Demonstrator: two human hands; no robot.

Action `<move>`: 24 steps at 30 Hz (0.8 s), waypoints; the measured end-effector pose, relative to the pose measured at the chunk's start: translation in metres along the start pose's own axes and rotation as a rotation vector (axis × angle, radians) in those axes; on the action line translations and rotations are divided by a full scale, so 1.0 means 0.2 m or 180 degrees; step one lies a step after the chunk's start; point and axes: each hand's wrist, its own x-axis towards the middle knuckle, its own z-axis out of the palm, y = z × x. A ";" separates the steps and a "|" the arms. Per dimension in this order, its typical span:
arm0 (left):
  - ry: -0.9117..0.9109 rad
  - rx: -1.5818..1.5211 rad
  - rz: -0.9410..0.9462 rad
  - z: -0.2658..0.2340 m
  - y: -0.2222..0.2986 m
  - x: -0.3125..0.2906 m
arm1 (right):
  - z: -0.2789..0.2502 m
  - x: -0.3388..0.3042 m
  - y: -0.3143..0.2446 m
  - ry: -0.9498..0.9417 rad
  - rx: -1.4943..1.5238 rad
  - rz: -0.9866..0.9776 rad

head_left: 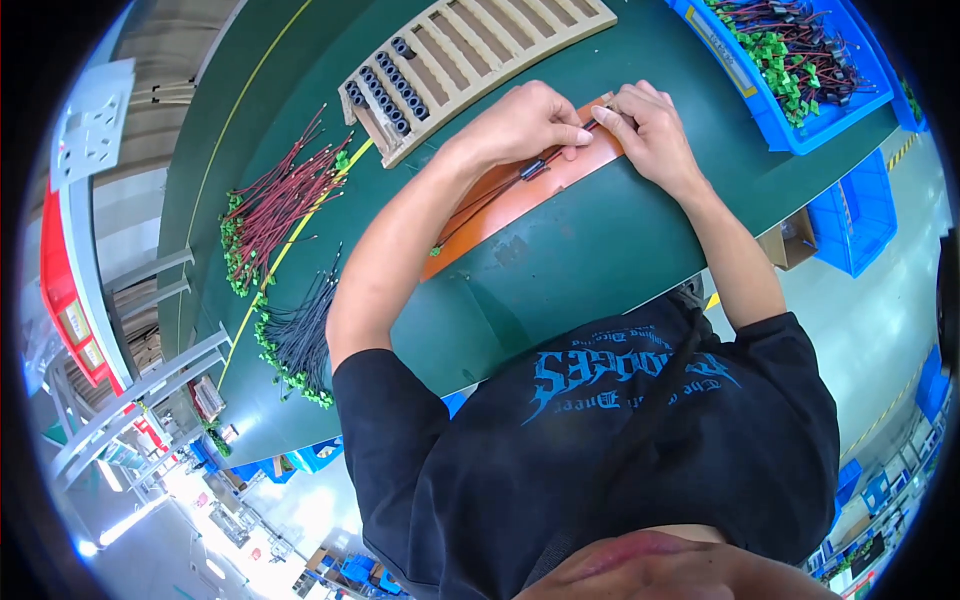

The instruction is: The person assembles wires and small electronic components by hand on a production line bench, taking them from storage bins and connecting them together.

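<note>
Dark thin wires [483,206] with a green connector at their lower end stretch over an orange board [592,163] on the green table. A short black cylinder [533,170] sits around them, just below my left hand [532,122]. That hand is closed, its thumb and fingers pinching the wires beyond the cylinder. My right hand [655,132] is closed too, thumb against bent fingers, on the wires' upper end at the board's far corner. Fingers partly hide the wire ends, so their exact joining cannot be made out.
Behind my left hand stands a slotted tan rack [396,152] with rows of black cylinders [400,92]. Red wires [292,190] and black wires [308,315] with green connectors lie at left. A blue bin [800,138] of wired parts [790,65] stands far right.
</note>
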 end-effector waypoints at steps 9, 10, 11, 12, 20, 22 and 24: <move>0.0231 -0.0377 -0.0362 -0.05 0.00 0.18 | -0.02 0.20 0.12 -0.0155 0.0080 -0.0286; 0.0342 -0.0514 -0.0299 -0.02 -0.02 0.18 | -0.01 0.19 0.14 -0.0178 0.0085 -0.0310; 0.0431 -0.0626 -0.0233 0.01 -0.03 0.18 | -0.01 0.16 0.15 -0.0159 0.0135 -0.0248; 0.0442 -0.0615 -0.0232 0.04 -0.04 0.18 | -0.01 0.13 0.17 -0.0139 0.0182 -0.0190; 0.0490 -0.0281 -0.0327 0.03 0.04 0.13 | -0.04 0.13 0.11 -0.0005 0.0063 -0.0247; 0.0839 -0.0282 -0.0026 0.03 0.04 0.07 | -0.07 0.14 0.09 -0.0033 0.0056 -0.0184; 0.1735 -0.0124 0.0530 0.06 0.08 -0.03 | -0.09 0.12 0.10 0.0051 0.0147 -0.0231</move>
